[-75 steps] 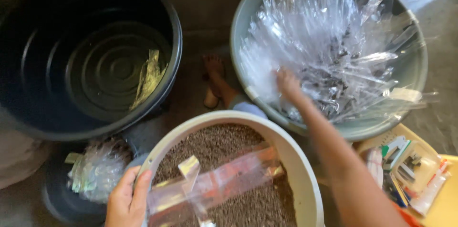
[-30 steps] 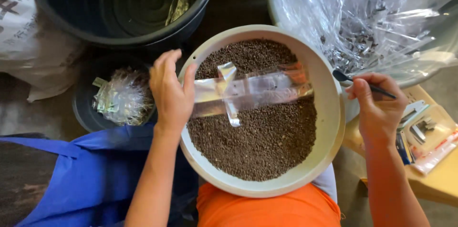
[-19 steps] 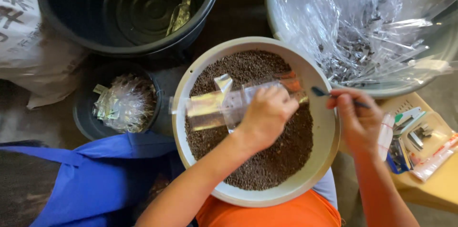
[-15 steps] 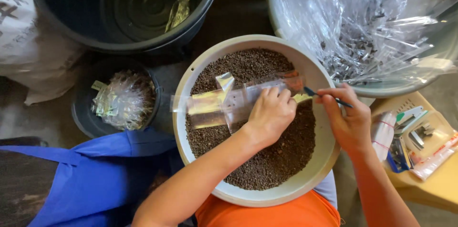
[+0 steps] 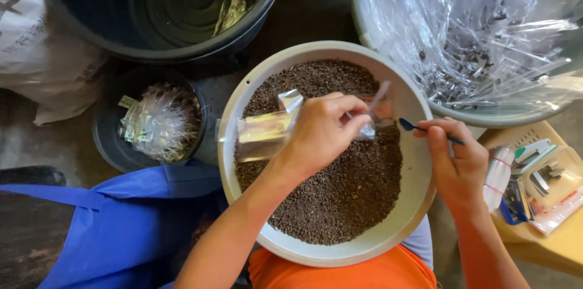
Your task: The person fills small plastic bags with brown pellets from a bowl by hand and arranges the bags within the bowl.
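Granules [image 5: 340, 204] fill the cream basin [image 5: 419, 204] on our lap, so our left hand [image 5: 322, 134] pinches a clear plastic sleeve [image 5: 261, 134] low over them, fingers closed on its mouth, while our right hand [image 5: 458, 164] grips a small blue scoop [image 5: 408, 125] alongside.

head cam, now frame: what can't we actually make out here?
- Mouth of the clear packet, head view: the left hand covers it, so open or sealed cannot be told.
- Tip of the small blue tool in the right hand: too small to tell whether it is loaded.
- Big basin of plastic sleeves: cut off by the top and right edges.
- Items in the small dark tub: glare blurs them.
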